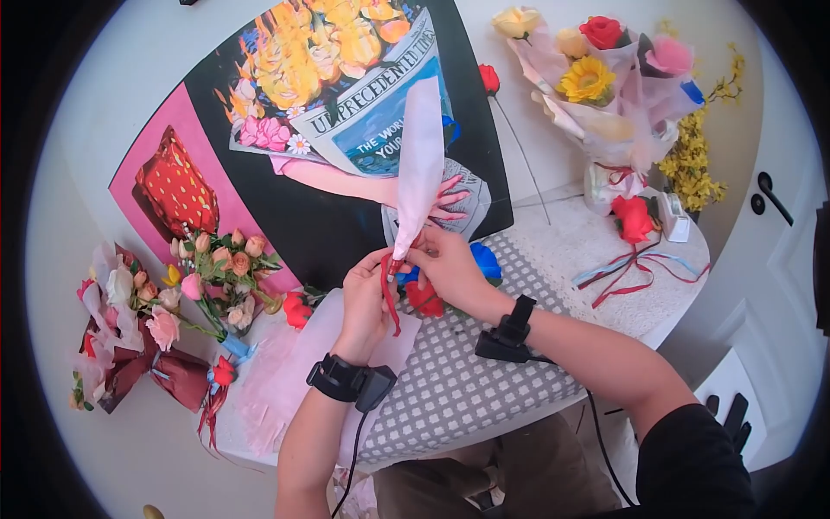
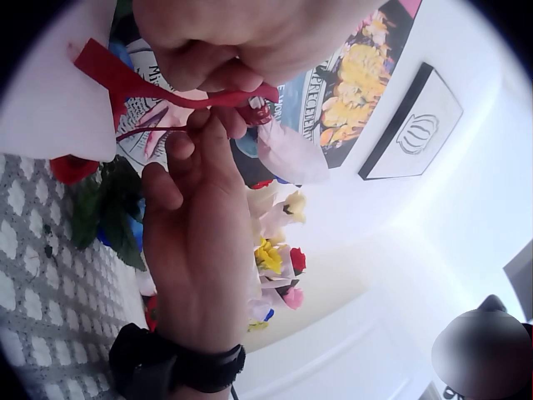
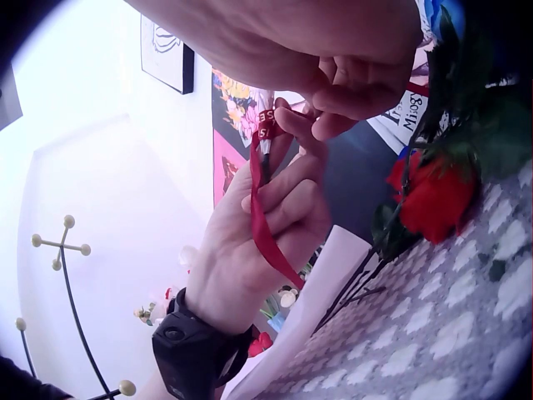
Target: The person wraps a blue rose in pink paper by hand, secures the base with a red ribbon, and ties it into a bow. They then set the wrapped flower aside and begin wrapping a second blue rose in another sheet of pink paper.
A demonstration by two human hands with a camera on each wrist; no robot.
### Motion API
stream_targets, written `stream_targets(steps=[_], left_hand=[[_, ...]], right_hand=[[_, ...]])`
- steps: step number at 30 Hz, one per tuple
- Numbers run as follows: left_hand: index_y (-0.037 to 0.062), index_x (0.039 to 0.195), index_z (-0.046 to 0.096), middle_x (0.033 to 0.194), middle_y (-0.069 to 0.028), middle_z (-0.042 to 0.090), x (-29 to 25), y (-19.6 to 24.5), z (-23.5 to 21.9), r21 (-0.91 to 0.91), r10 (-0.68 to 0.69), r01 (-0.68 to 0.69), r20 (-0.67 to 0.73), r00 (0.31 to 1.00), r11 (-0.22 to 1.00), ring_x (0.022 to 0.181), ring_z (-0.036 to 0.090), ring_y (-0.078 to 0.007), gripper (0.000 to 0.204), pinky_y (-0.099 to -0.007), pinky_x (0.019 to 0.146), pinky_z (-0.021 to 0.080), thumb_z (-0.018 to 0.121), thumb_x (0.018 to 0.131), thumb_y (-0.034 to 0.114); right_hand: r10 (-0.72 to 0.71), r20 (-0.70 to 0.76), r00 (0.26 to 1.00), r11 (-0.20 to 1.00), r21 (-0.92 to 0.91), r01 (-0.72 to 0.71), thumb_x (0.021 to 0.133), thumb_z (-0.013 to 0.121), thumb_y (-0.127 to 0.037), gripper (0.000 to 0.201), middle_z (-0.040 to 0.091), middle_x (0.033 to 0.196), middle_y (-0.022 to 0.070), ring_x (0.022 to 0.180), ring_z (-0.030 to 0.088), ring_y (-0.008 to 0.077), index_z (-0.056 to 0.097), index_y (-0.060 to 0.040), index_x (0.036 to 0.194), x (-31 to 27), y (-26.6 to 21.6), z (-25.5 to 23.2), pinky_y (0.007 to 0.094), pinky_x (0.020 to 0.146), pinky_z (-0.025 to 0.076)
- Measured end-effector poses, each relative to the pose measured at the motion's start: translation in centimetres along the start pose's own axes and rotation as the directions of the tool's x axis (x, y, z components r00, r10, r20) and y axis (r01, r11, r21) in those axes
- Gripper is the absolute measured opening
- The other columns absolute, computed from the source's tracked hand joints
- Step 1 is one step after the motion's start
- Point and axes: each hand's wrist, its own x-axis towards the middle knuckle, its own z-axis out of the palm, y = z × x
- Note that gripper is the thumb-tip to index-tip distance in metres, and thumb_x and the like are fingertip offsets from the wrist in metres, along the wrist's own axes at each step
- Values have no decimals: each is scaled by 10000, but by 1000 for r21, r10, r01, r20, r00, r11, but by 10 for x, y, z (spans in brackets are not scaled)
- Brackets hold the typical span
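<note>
A pale pink paper cone [image 1: 419, 160], also in the left wrist view [image 2: 291, 157], stands nearly upright between both hands. Red ribbon [image 1: 387, 298] circles its narrow lower end, and a loose tail [image 3: 261, 233] hangs down beside the left palm. My left hand [image 1: 367, 290] [image 3: 271, 221] holds the wrapped end with curled fingers. Opposite it, my right hand [image 1: 450, 270] [image 2: 200, 212] pinches the ribbon close to the wrap; a thin red strand [image 2: 154, 129] runs from its fingertips. The inside of the cone is hidden.
Red roses [image 1: 424, 297] [image 3: 437, 200] and a blue flower [image 1: 486, 259] lie behind and below the hands on the patterned cloth [image 1: 467, 381]. Pink paper [image 1: 294, 372] spreads at the left. Bouquets [image 1: 596, 95] stand at both sides, before a large picture [image 1: 346, 208].
</note>
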Motion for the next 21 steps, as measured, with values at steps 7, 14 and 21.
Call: stream_targets(steps=[7,14,21], left_hand=[[-5,1033,673,874,-99,757,-3,1,-1,-8,-1,1,-10,1000,1000,422,401,-29,109,-199,395,301,605,995,70],[2,1002,689,886,-105,759,-3,-2,0,10,40,-40,3,999,999,442,403,-26,142,-197,407,316,629,1011,130],[4,1001,695,887,-101,753,-2,-6,-1,28,45,-46,34,998,999,447,394,-25,175,-200,409,298,622,1024,161]], right_hand=[[-23,-43,999,994,-108,18,964,677,-132,182,723,768,119,598,666,153,686,45,921,3,10,-1,308,556,486],[-32,-61,998,989,-146,23,949,678,-111,162,703,745,118,560,648,160,673,49,931,3,7,-3,314,529,476],[-67,-122,990,997,-51,61,963,630,-77,145,661,736,92,495,597,140,624,66,942,8,-4,-6,290,474,449]])
